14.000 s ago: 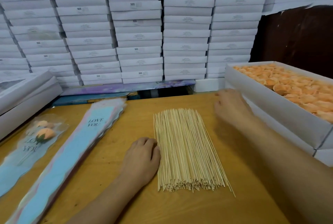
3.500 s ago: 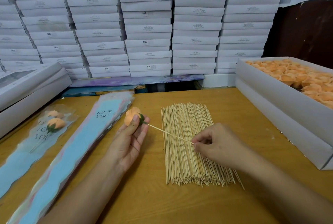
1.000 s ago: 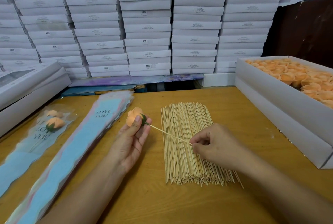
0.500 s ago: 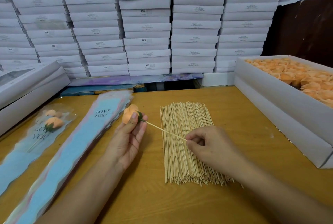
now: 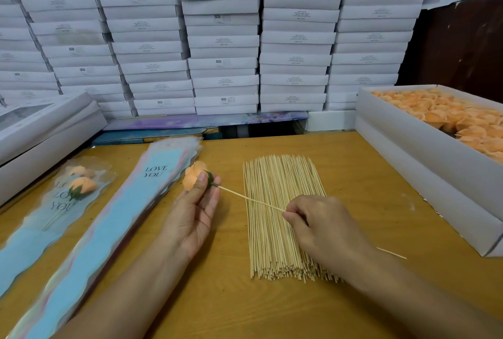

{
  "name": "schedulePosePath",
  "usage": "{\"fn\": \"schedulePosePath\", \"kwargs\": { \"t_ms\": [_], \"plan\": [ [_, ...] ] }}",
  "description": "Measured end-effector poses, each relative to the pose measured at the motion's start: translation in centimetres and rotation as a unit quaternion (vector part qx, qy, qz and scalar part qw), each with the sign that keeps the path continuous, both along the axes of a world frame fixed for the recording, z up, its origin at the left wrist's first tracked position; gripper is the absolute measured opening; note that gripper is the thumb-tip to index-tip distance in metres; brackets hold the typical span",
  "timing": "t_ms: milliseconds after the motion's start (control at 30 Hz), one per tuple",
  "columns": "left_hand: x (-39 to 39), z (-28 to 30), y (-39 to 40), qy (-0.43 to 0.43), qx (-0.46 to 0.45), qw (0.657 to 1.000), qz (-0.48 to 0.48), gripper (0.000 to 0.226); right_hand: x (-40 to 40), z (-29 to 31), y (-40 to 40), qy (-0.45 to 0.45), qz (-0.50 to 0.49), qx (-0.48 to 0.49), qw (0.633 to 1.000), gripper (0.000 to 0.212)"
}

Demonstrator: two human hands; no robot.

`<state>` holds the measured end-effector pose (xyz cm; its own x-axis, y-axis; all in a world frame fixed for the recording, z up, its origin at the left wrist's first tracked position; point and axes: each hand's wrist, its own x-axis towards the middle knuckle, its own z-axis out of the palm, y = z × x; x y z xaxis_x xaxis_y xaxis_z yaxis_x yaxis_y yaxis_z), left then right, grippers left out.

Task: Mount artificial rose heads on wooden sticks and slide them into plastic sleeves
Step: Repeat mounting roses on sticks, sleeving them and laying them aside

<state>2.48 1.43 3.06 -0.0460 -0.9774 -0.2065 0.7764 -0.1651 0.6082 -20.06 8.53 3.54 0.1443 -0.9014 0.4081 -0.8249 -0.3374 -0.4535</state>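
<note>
Left hand (image 5: 194, 216) pinched rose head (image 5: 193, 176), right hand (image 5: 324, 227) pinched stick (image 5: 250, 200) (seated at base); sleeving into sleeve stack (image 5: 109, 229) remained.

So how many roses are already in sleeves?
2, both on the table's far left: one rose lying on top in its sleeve, another just behind it, partly covered. More may be hidden underneath.

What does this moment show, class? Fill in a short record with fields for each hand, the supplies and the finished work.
left hand: holds the rose head
right hand: pinches the stick that meets the rose's green base
stick pile: on the table, under the stick
empty sleeves: stacked at left
finished roses: sleeved, far left
rose box: right, full
</note>
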Motion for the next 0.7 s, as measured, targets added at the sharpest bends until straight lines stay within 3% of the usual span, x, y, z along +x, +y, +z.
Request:
{"fn": "schedulePosePath", "kwargs": {
  "t_ms": [367, 700],
  "plan": [
    [-0.04, 0.07, 0.15, -0.007, -0.003, 1.0, -0.008, 0.037, 0.23, 0.16, 0.23, 0.062, 0.01, 0.02, 0.998, 0.027],
    [0.4, 0.26, 0.21, -0.004, -0.034, 0.999, -0.008, 0.03, -0.1, 0.37, -0.29, 0.031, -0.014, 0.016, 0.999, 0.023]
  ]
}}
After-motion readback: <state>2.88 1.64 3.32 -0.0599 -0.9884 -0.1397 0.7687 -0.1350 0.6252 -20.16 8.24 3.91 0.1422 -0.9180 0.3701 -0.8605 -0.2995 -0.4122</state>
